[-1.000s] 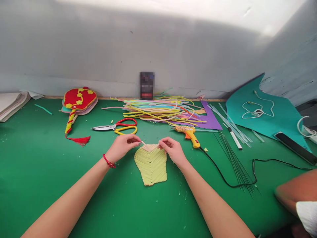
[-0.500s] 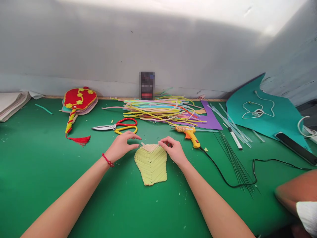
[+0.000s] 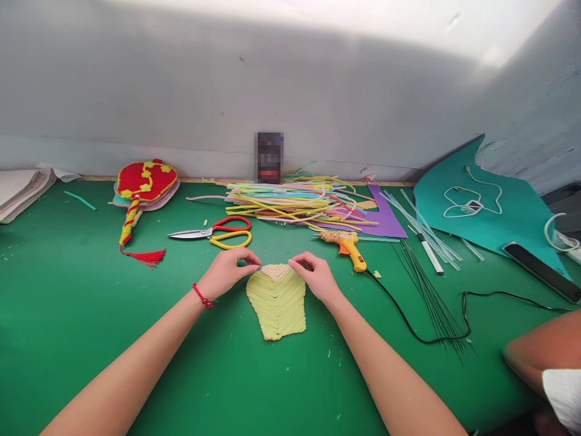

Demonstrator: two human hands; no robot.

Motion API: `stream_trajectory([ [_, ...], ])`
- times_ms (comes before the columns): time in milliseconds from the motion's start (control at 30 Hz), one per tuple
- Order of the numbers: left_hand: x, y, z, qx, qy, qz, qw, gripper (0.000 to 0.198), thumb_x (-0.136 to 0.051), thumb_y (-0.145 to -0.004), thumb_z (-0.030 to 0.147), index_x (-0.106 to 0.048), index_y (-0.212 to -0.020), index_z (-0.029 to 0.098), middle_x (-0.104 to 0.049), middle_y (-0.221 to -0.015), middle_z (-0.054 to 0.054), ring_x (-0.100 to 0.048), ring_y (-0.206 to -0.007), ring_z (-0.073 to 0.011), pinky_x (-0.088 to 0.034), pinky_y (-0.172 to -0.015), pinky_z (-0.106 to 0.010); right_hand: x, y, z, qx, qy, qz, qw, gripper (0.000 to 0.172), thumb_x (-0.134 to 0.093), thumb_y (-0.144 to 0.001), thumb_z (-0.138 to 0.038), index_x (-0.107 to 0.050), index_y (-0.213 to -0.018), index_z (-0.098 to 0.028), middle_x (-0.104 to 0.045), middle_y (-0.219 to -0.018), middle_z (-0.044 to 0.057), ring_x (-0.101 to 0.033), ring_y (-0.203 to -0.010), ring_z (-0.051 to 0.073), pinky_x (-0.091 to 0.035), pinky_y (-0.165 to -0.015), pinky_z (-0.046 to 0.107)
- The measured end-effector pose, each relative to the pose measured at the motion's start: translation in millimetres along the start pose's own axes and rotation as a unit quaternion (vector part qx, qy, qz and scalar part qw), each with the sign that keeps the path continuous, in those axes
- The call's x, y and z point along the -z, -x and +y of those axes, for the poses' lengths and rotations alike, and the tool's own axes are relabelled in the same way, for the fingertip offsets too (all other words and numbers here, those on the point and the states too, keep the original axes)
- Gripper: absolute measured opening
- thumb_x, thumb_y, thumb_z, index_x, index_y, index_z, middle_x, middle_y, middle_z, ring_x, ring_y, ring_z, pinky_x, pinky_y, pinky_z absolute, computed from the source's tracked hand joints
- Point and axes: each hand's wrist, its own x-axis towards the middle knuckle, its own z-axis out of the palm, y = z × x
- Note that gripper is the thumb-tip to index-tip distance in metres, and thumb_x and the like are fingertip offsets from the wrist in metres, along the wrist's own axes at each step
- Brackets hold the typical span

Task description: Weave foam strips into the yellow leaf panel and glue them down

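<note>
A pale yellow-green pipe-cleaner piece [image 3: 276, 306] lies flat on the green table before me. Its slanted rows meet in a V pattern down the middle, and a cream-pink band runs along the top. My left hand [image 3: 233, 270] pinches the upper left corner, where a pale pipe-cleaner end sat, between thumb and fingers. At the upper right corner, my right hand [image 3: 313, 274] is closed in a pinch on the edge. The fingertips hide exactly which strand each hand grips. Red-and-yellow-handled scissors [image 3: 231, 232] lie beyond my left hand.
A yellow glue gun [image 3: 347, 245] with a black cord lies right of my right hand. Behind are a pipe-cleaner pile [image 3: 295, 203] and an upright phone [image 3: 269, 157]. A red fan [image 3: 147, 181] is left; glue sticks [image 3: 424, 224], thin wires [image 3: 426, 297] and another person's arm [image 3: 540, 348] are right.
My left hand has moved slightly right and down, its open fingers closing on the piece's upper left corner. My right hand has shifted very slightly left, still pinching.
</note>
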Motion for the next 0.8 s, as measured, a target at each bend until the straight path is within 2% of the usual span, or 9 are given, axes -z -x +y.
stream_trajectory([
  [267,-5.8,-3.3,-9.3,0.023,-0.03,0.001,0.999,0.018,-0.053,-0.074,0.034,-0.063,-0.073,0.02,-0.066,-0.082,-0.003,-0.059,-0.078,-0.0191,-0.044,-0.07,-0.029,-3.0,-0.6,1.3,0.006,0.015,0.019,1.0,0.024,-0.06,-0.074,-0.044,-0.063,-0.072,-0.02,-0.059,-0.073,0.001,-0.051,-0.065,0.014,-0.04,-0.061,0.027],
  [433,-8.2,-4.7,-14.9,-0.004,-0.056,0.007,0.998,0.017,-0.054,-0.074,0.033,-0.064,-0.071,0.02,-0.064,-0.081,-0.003,-0.057,-0.082,-0.02,-0.043,-0.072,-0.03,-5.0,-1.4,4.9,0.012,0.033,0.02,0.999,0.026,-0.059,-0.074,-0.046,-0.063,-0.07,-0.02,-0.059,-0.074,0.001,-0.051,-0.065,0.014,-0.041,-0.062,0.027],
  [800,-10.8,-5.2,-14.4,-0.005,-0.081,0.014,0.997,0.014,-0.056,-0.074,0.03,-0.065,-0.069,0.02,-0.062,-0.079,-0.004,-0.054,-0.083,-0.0212,-0.042,-0.073,-0.032,-3.7,-0.8,3.4,0.015,0.073,0.039,0.996,0.025,-0.063,-0.072,-0.045,-0.06,-0.066,-0.022,-0.057,-0.072,0.001,-0.052,-0.063,0.015,-0.042,-0.061,0.029],
])
